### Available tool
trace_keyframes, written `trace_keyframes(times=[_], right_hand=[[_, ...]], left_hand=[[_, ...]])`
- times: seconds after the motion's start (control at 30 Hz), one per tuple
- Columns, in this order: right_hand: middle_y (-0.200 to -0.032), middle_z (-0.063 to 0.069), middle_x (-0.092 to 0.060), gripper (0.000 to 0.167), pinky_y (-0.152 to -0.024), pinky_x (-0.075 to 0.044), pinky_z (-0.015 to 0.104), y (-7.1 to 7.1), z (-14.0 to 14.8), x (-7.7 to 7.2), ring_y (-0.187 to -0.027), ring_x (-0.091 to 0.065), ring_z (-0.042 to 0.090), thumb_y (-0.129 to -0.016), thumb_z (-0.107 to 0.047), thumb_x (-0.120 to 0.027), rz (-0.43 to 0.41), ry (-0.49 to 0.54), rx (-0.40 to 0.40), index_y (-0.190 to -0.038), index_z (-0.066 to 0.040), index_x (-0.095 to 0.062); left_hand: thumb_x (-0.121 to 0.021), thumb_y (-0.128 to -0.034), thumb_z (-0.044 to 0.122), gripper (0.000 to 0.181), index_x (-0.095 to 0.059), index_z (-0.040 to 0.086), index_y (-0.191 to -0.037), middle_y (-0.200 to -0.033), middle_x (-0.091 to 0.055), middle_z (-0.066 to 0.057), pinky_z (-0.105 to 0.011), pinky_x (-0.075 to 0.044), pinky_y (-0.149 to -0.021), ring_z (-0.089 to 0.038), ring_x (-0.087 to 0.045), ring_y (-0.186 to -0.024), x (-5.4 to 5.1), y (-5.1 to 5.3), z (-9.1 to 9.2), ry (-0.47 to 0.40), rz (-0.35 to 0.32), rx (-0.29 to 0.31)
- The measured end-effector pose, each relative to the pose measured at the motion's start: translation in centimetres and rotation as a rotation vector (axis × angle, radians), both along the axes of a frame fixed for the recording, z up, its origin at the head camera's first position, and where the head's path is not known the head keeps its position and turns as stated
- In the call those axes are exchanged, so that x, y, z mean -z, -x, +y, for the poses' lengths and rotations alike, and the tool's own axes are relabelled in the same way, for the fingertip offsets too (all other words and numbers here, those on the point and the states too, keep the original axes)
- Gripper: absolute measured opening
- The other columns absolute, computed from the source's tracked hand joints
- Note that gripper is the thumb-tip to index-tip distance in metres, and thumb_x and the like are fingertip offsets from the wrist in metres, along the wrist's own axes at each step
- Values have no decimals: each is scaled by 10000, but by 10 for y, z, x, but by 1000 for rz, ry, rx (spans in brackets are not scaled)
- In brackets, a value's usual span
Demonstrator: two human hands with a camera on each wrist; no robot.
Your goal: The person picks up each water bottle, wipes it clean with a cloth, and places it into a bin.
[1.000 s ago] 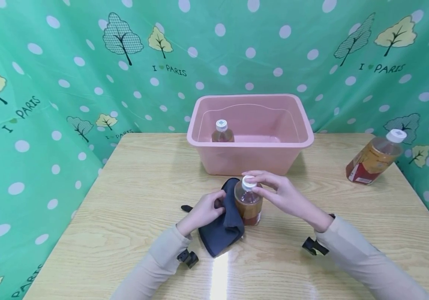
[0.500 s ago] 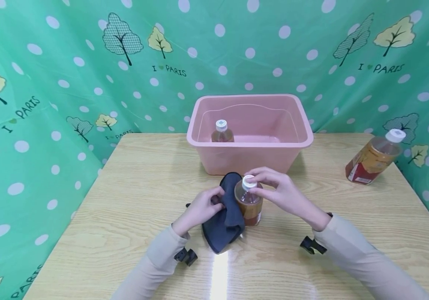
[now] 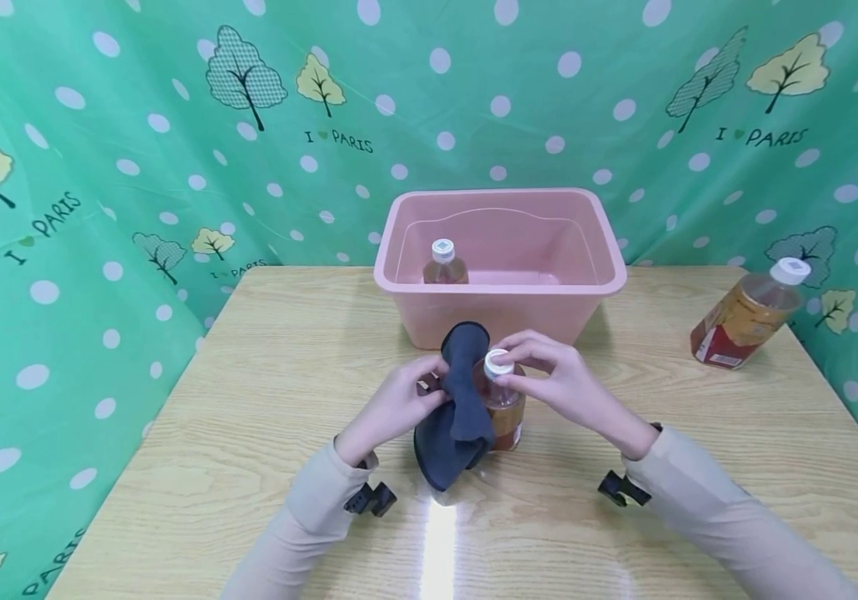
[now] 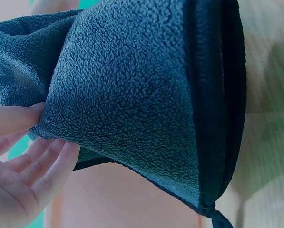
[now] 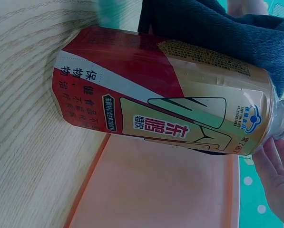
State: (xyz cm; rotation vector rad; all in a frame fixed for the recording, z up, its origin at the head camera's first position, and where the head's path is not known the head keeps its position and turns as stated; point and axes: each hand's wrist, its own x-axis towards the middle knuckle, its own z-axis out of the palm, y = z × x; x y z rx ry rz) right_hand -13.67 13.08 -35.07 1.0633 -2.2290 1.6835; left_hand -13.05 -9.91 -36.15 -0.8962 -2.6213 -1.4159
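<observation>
My left hand (image 3: 399, 402) pinches a dark blue-grey cloth (image 3: 465, 400) between thumb and fingers. Seen from the left wrist, the cloth (image 4: 127, 85) is fluffy with a dark stitched edge and hangs in folds. It lies against the left side of an upright drink bottle (image 3: 506, 419) on the table. The fingers of my right hand (image 3: 560, 379) hold that bottle by its white cap. In the right wrist view the bottle (image 5: 170, 95) shows a red and gold label, with the cloth behind it. The cloth covers part of the bottle's left side.
A pink bin (image 3: 504, 317) stands just beyond the hands, with one white-capped bottle (image 3: 444, 268) inside at its left. Another bottle (image 3: 747, 321) stands at the table's right side. A green dotted curtain (image 3: 429, 100) hangs behind the wooden table (image 3: 249, 433).
My left hand has moved the cloth upward and slightly right along the bottle, so it covers more of the bottle's left side. My right hand keeps its hold on the cap.
</observation>
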Motion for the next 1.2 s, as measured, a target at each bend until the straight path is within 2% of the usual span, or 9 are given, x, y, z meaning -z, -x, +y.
trace_keyframes(times=[0.17, 0.4, 0.5, 0.6, 0.87, 1.1, 1.2], right_hand=[[-983, 90, -574, 209, -837, -443, 224, 1, 0, 0, -932, -548, 88, -729, 35, -657, -25, -9, 1, -933, -3, -644], [-956, 68, -579, 206, -828, -453, 243, 2, -1, 0, -910, -554, 106, -714, 6, -684, -43, -5, 0, -914, -28, -649], [-940, 60, -580, 207, -822, -456, 242, 3, -2, 1, -898, -557, 109, -711, -1, -689, -44, -6, 9, -912, -33, -650], [-933, 56, -581, 212, -821, -456, 243, 3, -2, 1, -896, -557, 116, -712, -3, -690, -49, -11, 18, -917, -36, -651], [-936, 53, -582, 235, -821, -452, 229, 0, -3, -3, -900, -553, 108, -697, 23, -694, -73, -33, 40, -921, -37, -651], [-890, 101, -578, 214, -801, -458, 219, -9, -7, -19, -866, -547, 81, -683, 96, -673, -65, -33, 50, -887, 45, -633], [-887, 95, -578, 215, -801, -458, 218, -9, -7, -19, -865, -545, 78, -683, 95, -673, -70, -34, 53, -888, 42, -634]], left_hand=[[-559, -765, -66, 152, -556, 42, -872, -852, -576, -71, -222, -480, -620, -163, -572, -728, -4, 0, 1, 3, 7, 12], [-558, -739, -85, 166, -549, 40, -848, -812, -567, -62, -213, -475, -614, -150, -561, -710, 2, 1, 2, 28, 50, 15], [-557, -716, -94, 168, -530, 40, -815, -776, -546, -64, -213, -468, -609, -147, -541, -701, 7, 2, 3, 54, 84, 14], [-560, -700, -96, 170, -503, 43, -778, -735, -516, -59, -214, -454, -598, -141, -519, -680, 14, 3, 4, 79, 91, 16], [-574, -684, -91, 192, -476, 53, -764, -713, -472, -44, -213, -399, -579, -142, -468, -655, 34, 5, 5, 136, 50, 5], [-559, -663, -90, 206, -454, 65, -748, -665, -443, 4, -207, -380, -547, -106, -449, -610, 50, 8, 6, 165, 11, 3], [-547, -659, -96, 205, -455, 64, -748, -652, -441, 17, -202, -380, -534, -93, -447, -591, 56, 9, 6, 163, -5, 8]])
